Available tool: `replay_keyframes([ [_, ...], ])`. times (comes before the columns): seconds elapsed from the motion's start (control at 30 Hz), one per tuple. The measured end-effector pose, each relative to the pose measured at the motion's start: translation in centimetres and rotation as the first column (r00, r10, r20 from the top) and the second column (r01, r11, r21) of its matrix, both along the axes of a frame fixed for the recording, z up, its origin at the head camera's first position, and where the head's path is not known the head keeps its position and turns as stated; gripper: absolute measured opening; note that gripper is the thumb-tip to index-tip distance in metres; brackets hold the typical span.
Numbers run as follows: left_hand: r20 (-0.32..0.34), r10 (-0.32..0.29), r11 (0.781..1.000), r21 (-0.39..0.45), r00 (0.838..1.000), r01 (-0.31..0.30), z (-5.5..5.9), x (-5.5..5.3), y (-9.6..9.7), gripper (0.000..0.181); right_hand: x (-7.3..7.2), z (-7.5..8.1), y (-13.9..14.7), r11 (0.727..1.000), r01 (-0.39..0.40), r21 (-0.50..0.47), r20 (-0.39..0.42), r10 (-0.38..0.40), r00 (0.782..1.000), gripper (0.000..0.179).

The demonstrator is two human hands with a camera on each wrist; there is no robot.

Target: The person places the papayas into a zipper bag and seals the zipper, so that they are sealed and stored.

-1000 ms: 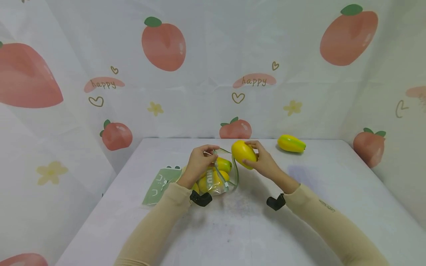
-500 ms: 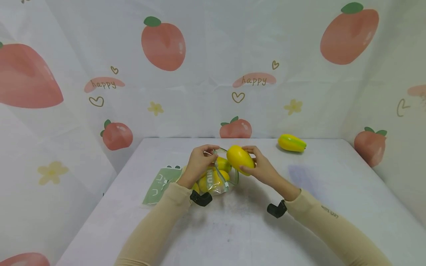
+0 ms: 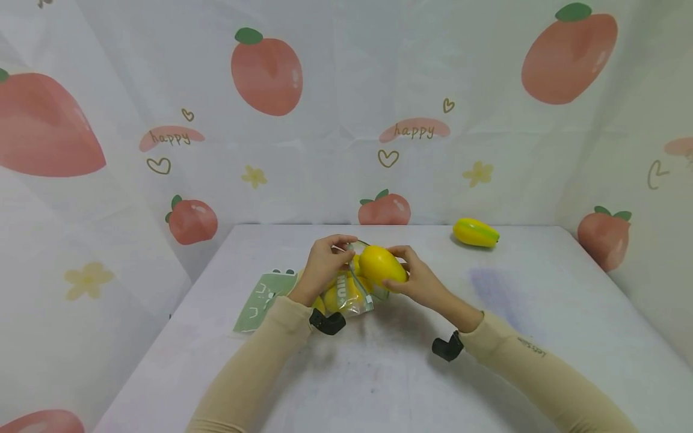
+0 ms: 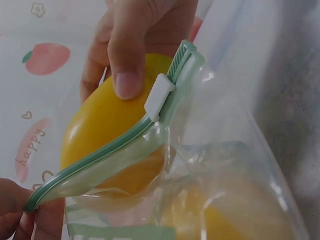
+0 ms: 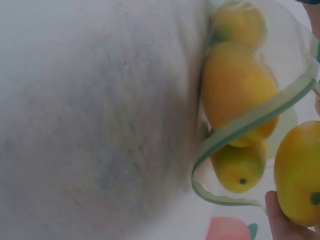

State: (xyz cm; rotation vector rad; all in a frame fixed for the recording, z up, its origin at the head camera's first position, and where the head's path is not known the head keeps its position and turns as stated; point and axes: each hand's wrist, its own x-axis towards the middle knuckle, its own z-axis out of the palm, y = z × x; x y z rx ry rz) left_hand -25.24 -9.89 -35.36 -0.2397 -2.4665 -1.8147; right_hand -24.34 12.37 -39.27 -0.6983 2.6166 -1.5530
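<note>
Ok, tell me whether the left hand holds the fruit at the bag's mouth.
No, in the head view the left hand pinches the edge of the bag while the right hand grips that fruit.

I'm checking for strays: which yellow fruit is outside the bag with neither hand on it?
The fruit lying by the back edge of the table; the right hand holds another, and the rest are inside the bag.

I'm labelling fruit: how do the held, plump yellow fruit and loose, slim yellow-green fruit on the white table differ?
The plump yellow fruit is in the right hand; the slim yellow-green fruit lies on the table. The first looks rounder, the second greener. Both look glossy.
</note>
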Motion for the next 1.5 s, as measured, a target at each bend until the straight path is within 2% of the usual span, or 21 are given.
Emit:
replay_keyframes([
  [0.2,0.006,-0.005,1.000,0.011,1.000,0.005,0.1,0.0,0.0,0.030,0.0,-0.2,-0.3,1.000,0.000,0.027,0.020,0.000,1.000,0.060],
  [0.6,-0.005,-0.003,1.000,0.015,1.000,0.003,0.3,0.2,0.0,0.028,-0.5,0.2,-0.4,0.997,-0.066,-0.028,-0.015,0.066,0.998,0.055],
  [0.87,-0.008,0.003,1.000,0.031,1.000,-0.003,0.4,0.1,0.0,0.028,-1.2,0.2,-0.4,0.995,-0.081,-0.053,0.025,0.082,0.996,0.052],
  [1.1,-0.012,0.007,1.000,0.014,1.000,-0.006,0.3,-0.1,-0.2,0.028,-1.3,0.4,-0.6,0.992,-0.116,-0.052,0.014,0.117,0.993,0.055],
  [1.2,-0.013,0.009,1.000,0.015,1.000,-0.009,0.3,-0.1,-0.2,0.027,-1.3,0.4,-0.8,0.992,-0.102,-0.071,0.044,0.105,0.994,0.051],
  [1.37,-0.009,0.008,1.000,0.016,1.000,-0.008,0.5,0.0,-0.1,0.027,-1.4,0.2,-1.1,0.993,-0.088,-0.079,0.041,0.091,0.995,0.038],
  [1.5,-0.007,0.002,1.000,0.021,1.000,-0.002,0.5,0.0,-0.2,0.027,-1.5,0.0,-1.4,0.994,-0.094,-0.063,0.046,0.097,0.994,0.035],
])
